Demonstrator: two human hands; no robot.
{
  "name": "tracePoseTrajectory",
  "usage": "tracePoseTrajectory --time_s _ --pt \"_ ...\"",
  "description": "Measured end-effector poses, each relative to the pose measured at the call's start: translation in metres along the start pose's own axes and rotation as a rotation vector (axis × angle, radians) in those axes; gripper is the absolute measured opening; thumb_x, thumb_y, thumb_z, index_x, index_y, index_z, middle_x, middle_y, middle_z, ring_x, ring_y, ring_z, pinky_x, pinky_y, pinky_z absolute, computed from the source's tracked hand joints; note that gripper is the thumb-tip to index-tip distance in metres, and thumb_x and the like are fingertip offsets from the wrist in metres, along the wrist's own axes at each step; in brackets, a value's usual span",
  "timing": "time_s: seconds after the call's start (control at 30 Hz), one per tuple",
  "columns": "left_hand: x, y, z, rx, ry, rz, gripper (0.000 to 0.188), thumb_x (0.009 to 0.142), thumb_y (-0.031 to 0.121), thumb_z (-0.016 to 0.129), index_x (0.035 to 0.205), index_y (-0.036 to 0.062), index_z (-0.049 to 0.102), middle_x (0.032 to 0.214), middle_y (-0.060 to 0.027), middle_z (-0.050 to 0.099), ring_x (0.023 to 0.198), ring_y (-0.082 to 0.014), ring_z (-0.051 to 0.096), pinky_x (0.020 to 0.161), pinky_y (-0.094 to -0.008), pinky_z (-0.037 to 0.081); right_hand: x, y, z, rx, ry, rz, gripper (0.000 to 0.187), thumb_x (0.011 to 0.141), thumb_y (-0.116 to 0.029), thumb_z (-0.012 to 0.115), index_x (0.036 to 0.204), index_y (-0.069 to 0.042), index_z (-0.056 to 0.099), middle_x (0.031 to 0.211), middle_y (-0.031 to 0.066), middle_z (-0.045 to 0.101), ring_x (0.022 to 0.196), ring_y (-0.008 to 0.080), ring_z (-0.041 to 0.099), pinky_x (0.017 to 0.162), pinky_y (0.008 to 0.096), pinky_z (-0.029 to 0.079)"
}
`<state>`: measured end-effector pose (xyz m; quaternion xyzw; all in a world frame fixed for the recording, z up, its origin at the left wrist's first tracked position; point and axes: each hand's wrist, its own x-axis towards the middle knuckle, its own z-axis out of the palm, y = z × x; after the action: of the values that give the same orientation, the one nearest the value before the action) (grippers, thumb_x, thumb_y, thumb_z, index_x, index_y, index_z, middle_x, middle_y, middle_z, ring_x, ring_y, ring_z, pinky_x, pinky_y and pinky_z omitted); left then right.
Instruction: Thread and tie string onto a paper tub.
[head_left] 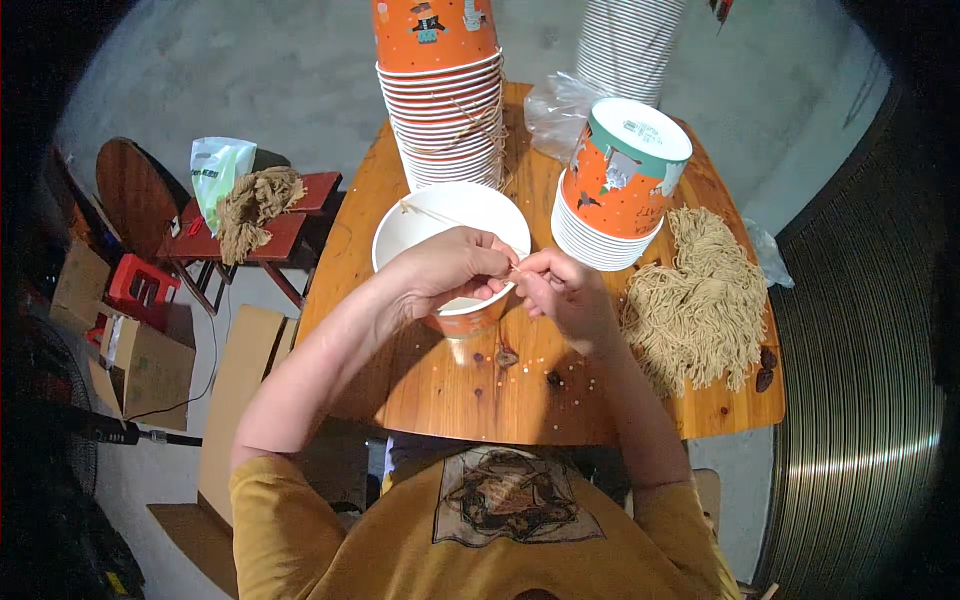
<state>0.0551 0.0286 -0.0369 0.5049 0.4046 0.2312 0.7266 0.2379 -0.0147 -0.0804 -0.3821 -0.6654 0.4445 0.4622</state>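
Both hands meet at the right rim of a white-lined paper bucket that stands upright on the table. My left hand reaches over the bucket's mouth, thumb and fingers pinched together. Just right of the rim, my right hand is closed in a pinch, its fingertips against those of the left. Between them shows a short bit of thin tan cord, mostly covered by the fingers. A tan cord also runs from the bucket's far left rim across its inside. Nearest my right hand lies a heap of loose tan cords.
Behind stands a tall stack of orange buckets with cords hanging from it. Upside-down buckets are stacked to the right, near a clear plastic bag. Small bits dot the wooden table. A red bench holds more cord at left.
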Motion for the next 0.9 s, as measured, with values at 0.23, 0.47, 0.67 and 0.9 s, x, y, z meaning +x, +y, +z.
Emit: tracePoseTrajectory --time_s 0.23,0.47,0.67,0.9 --pt "-0.004 -0.002 0.001 -0.010 -0.018 0.017 0.014 0.080 -0.001 0.059 0.094 0.0002 0.055 0.080 -0.0025 0.056 0.065 -0.0068 0.053 0.059 -0.0175 0.044 0.001 0.006 0.001 0.018 0.002 0.005 0.011 0.090 -0.009 0.058 0.097 -0.001 0.057 0.079 -0.0009 0.056 0.065 0.0029 0.049 0.057 0.0180 0.042" --pt "-0.005 -0.010 0.000 0.341 0.039 0.318 0.022 0.079 0.000 0.059 0.098 0.0008 0.048 0.083 -0.0020 0.053 0.070 -0.0103 0.052 0.062 -0.0226 0.045 0.003 0.003 0.003 -0.097 0.129 -0.018 0.008 0.089 -0.005 0.059 0.096 -0.001 0.058 0.078 -0.0044 0.054 0.066 0.0017 0.046 0.057 0.0175 0.037" --pt "-0.016 -0.008 0.010 0.664 0.170 0.482 0.022 0.084 0.003 0.055 0.103 0.0036 0.045 0.083 -0.0050 0.054 0.077 -0.0130 0.056 0.067 -0.0281 0.047 0.004 0.001 0.003 -0.152 0.109 -0.172 0.010 0.088 -0.006 0.060 0.096 0.000 0.059 0.072 -0.0054 0.052 0.063 0.0021 0.045 0.057 0.0178 0.038" --pt "-0.019 -0.008 0.020 0.887 0.256 0.675 0.030 0.081 -0.001 0.056 0.107 0.0035 0.043 0.085 -0.0143 0.055 0.078 -0.0286 0.059 0.070 -0.0378 0.048 0.004 0.002 0.004 -0.204 0.145 -0.162 0.011 0.081 -0.007 0.067 0.084 0.001 0.059 0.067 0.0049 0.057 0.054 0.0065 0.049 0.049 0.0237 0.040"
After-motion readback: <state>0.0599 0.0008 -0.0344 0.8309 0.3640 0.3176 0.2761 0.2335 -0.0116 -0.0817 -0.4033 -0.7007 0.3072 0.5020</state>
